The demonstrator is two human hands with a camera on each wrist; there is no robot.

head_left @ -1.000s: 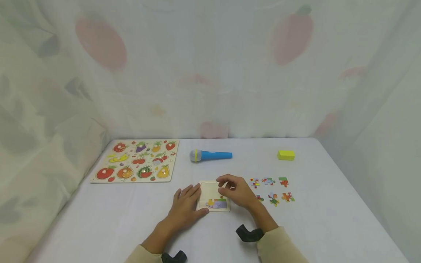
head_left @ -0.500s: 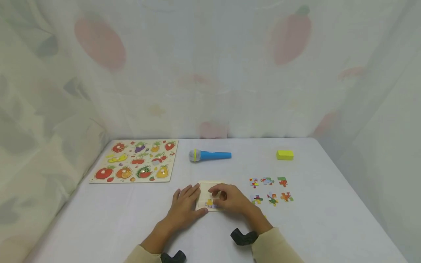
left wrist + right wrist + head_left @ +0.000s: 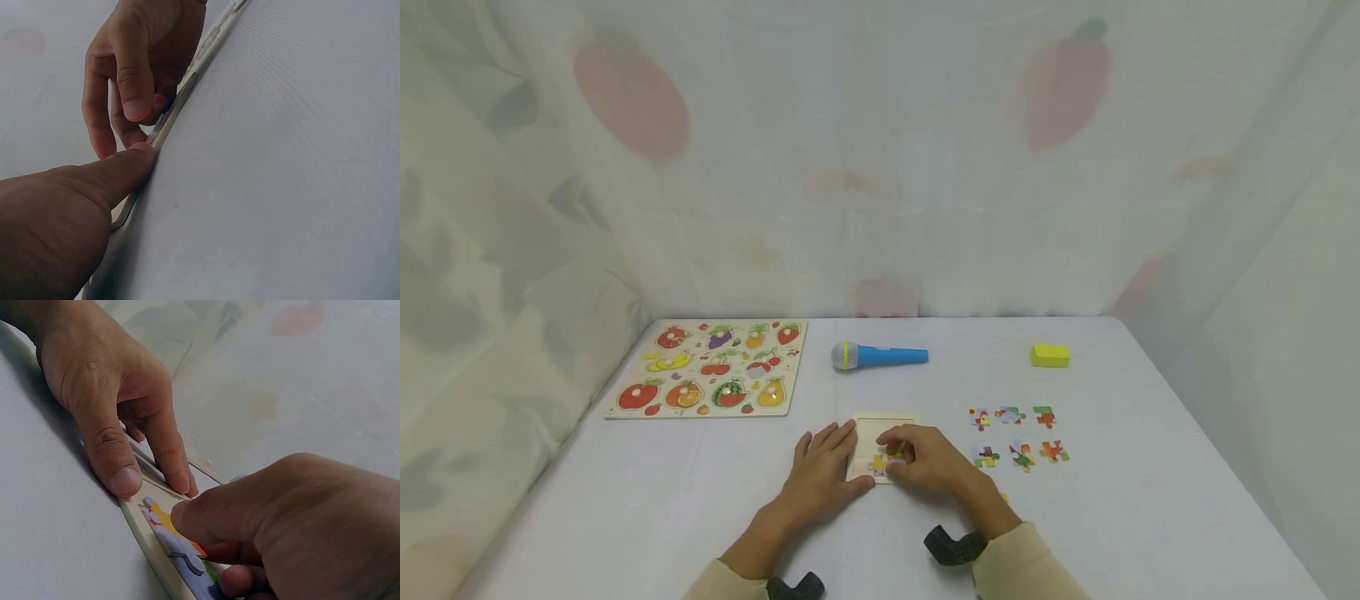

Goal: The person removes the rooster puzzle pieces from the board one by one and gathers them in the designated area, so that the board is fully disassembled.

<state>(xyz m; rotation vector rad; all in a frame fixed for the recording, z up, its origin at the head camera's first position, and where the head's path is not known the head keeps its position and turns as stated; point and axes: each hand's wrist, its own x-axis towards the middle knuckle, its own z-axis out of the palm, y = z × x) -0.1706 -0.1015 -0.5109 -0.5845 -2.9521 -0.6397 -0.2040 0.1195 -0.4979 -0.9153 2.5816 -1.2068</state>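
Observation:
My left hand (image 3: 822,477) lies with straight fingers along the left side of a small wooden puzzle tray (image 3: 867,427), its thumb on the near rim. Over the tray's near right part, my right hand (image 3: 931,460) has bent fingers, with a gap between thumb and index finger. Its fingertips are right at the jigsaw pieces in the tray's bottom row. A yellow jigsaw piece (image 3: 877,466) shows left of the right thumb; the right hand hides part of the others. The right wrist view shows lilac pieces (image 3: 181,553) along the rim.
Several loose jigsaw pieces (image 3: 1022,456) lie to the right. A yellow bit (image 3: 1004,497) peeks out by the right wrist. Farther back are a blue toy microphone (image 3: 891,355), a yellow block (image 3: 1050,356) and a fruit puzzle board (image 3: 700,390) at the left.
My right hand has moved left and nearer over the tray's bottom row, revealing a loose piece at the right that it partly hid. My left hand has stayed on the tray.

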